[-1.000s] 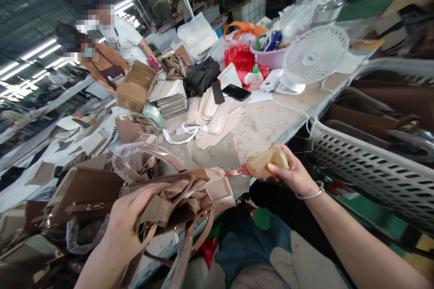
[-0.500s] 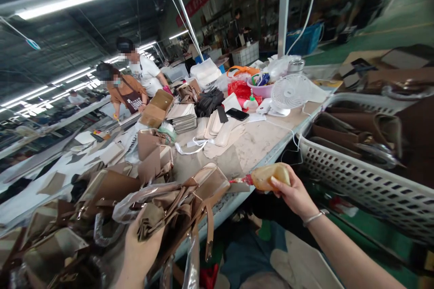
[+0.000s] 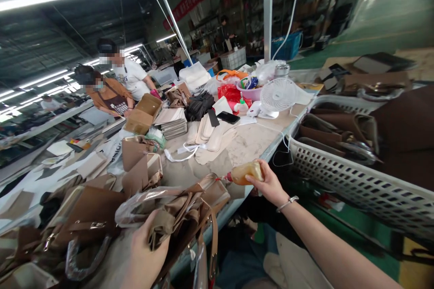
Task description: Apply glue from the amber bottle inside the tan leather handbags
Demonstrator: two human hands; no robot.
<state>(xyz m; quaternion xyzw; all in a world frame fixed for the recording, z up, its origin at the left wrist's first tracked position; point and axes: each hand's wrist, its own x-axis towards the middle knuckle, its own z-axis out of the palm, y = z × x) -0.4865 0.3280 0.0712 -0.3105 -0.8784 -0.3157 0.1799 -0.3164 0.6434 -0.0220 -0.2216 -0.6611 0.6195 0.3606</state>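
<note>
My right hand (image 3: 266,185) is closed round a squeeze bottle (image 3: 244,173) of amber liquid, probably glue, tilted on its side. Its red nozzle points left, over the edge of a brown handbag (image 3: 214,193); whether the tip touches cannot be made out. My left hand (image 3: 149,248) grips the bag's bunched, olive-brown lining (image 3: 162,228), and the fingers are partly hidden behind it. A strap hangs from the bag over the table's front edge. Plastic wrap covers a handle beside the lining.
More brown handbags (image 3: 88,210) lie at the left. A white perforated basket (image 3: 339,176) of bags stands at the right. On the table (image 3: 251,142) are a phone (image 3: 228,118), a white fan (image 3: 278,95), stacked panels (image 3: 172,125) and a cardboard box (image 3: 142,113). Two people work beyond.
The bottle has moved left, bringing its nozzle over the bag's edge. My left hand still grips the lining, and the whole view has shifted slightly.
</note>
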